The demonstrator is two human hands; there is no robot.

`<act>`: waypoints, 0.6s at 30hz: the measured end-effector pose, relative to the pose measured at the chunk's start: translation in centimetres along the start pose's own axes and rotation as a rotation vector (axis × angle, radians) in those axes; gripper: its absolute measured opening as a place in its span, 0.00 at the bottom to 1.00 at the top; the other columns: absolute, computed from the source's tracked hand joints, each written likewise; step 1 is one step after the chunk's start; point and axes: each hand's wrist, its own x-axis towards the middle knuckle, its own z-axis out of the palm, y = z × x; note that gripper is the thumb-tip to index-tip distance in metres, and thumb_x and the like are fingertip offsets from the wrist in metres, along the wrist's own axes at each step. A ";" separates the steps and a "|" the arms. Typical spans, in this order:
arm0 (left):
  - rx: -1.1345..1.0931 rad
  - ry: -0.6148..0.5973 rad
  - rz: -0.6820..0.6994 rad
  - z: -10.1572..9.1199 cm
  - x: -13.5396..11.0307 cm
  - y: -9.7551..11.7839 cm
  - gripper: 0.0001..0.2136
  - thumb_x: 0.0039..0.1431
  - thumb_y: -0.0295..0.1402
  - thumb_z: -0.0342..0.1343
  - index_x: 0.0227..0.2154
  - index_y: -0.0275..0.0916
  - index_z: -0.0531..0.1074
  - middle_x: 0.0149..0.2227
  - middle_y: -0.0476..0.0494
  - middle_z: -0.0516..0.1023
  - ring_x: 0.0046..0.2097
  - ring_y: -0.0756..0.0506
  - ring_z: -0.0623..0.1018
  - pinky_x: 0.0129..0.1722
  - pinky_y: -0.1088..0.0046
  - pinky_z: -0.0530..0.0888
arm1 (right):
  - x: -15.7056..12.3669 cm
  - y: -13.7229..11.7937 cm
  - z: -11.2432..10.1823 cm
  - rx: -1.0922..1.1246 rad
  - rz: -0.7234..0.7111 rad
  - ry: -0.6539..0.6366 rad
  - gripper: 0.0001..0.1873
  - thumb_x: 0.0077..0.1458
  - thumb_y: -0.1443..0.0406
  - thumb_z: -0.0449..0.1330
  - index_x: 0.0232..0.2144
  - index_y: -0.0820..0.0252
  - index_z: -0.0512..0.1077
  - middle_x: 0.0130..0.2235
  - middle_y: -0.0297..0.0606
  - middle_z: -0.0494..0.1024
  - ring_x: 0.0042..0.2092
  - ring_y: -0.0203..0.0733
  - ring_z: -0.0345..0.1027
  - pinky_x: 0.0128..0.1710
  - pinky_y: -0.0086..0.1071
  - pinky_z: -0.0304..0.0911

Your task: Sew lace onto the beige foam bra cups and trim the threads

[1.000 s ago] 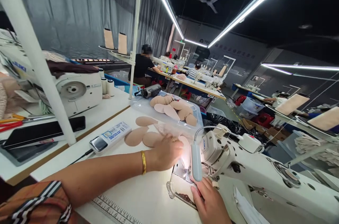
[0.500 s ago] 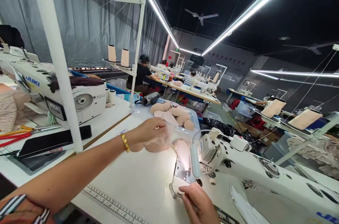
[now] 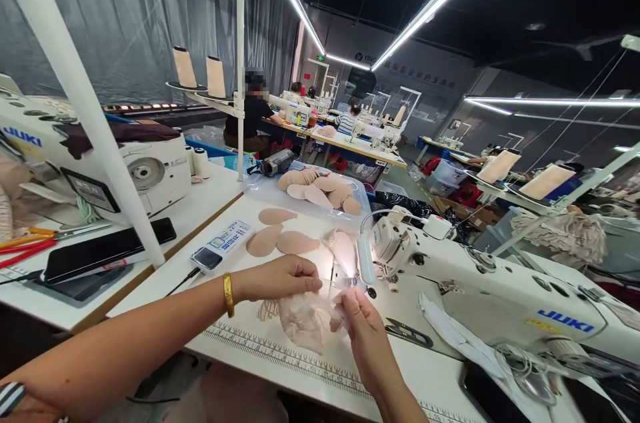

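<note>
A crumpled piece of sheer beige fabric [image 3: 301, 324] hangs between my hands above the table's front part. My left hand [image 3: 285, 276], with a gold bracelet at its wrist, pinches its upper edge. The right-hand side of the piece is gripped by my right hand [image 3: 364, 333], thumb against fingers. Behind them, a beige teardrop-shaped pad with sheer fabric round it [image 3: 342, 251] lies at the needle area of the sewing machine [image 3: 450, 276], lit by a small lamp [image 3: 367, 260]. Three loose pads [image 3: 299, 242] rest on the table behind my left hand.
A clear plastic tub [image 3: 357, 204] full of pads stands behind the table. Black thread snips [image 3: 410, 332] lie right of my right hand. A ruler strip [image 3: 280, 351] runs along the front edge. A small device [image 3: 207, 258] sits at left. Co-workers sit farther back.
My left hand has come back from the loose pads, bringing sheer fabric toward me. My right hand has left the machine's needle area and now grips the fabric too. The view has shifted.
</note>
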 end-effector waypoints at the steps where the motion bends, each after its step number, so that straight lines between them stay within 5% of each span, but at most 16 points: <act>1: -0.010 -0.022 -0.010 -0.1 0.0 -0.3 0.16 0.63 0.47 0.55 0.29 0.39 0.72 0.25 0.53 0.66 0.27 0.49 0.65 0.27 0.74 0.60 | 0.1 -0.1 -0.3 0.022 0.011 0.004 0.27 0.62 0.39 0.58 0.32 0.55 0.74 0.28 0.33 0.73 0.32 0.42 0.65 0.36 0.33 0.64; 6: 0.009 0.031 0.035 -1.2 -0.4 0.4 0.10 0.55 0.39 0.63 0.28 0.39 0.72 0.32 0.50 0.73 0.35 0.46 0.72 0.33 0.74 0.68 | 0.2 -0.5 -1.2 -0.055 -0.052 0.057 0.20 0.59 0.45 0.65 0.34 0.55 0.78 0.34 0.35 0.73 0.37 0.43 0.64 0.40 0.34 0.63; 8: 0.042 0.099 0.104 -1.5 -1.0 1.5 0.07 0.58 0.36 0.61 0.30 0.40 0.71 0.41 0.47 0.76 0.43 0.44 0.75 0.40 0.72 0.71 | 0.1 -0.6 -1.2 -0.134 -0.101 0.098 0.19 0.59 0.46 0.66 0.36 0.55 0.79 0.36 0.34 0.72 0.37 0.42 0.64 0.40 0.33 0.62; 11: 0.297 0.166 0.258 -0.9 -2.3 2.9 0.06 0.66 0.34 0.55 0.33 0.41 0.70 0.36 0.47 0.78 0.38 0.44 0.76 0.39 0.69 0.71 | -0.2 -0.4 -1.0 -0.232 -0.172 0.103 0.19 0.62 0.47 0.62 0.40 0.54 0.81 0.35 0.35 0.74 0.36 0.43 0.64 0.39 0.34 0.62; 15: 0.790 -0.044 0.474 1.6 -4.7 3.1 0.05 0.68 0.36 0.59 0.35 0.43 0.73 0.35 0.44 0.81 0.37 0.40 0.79 0.43 0.61 0.70 | -0.3 0.6 -1.5 -0.125 -0.077 0.061 0.17 0.59 0.49 0.64 0.38 0.54 0.81 0.34 0.35 0.78 0.36 0.44 0.67 0.40 0.35 0.63; 18: 0.713 -0.226 0.427 3.0 -6.1 2.5 0.06 0.63 0.38 0.65 0.35 0.43 0.76 0.34 0.45 0.84 0.36 0.40 0.81 0.35 0.66 0.71 | -0.4 1.6 -2.4 -0.047 0.025 0.036 0.13 0.56 0.53 0.64 0.32 0.55 0.79 0.34 0.37 0.80 0.38 0.47 0.70 0.42 0.37 0.64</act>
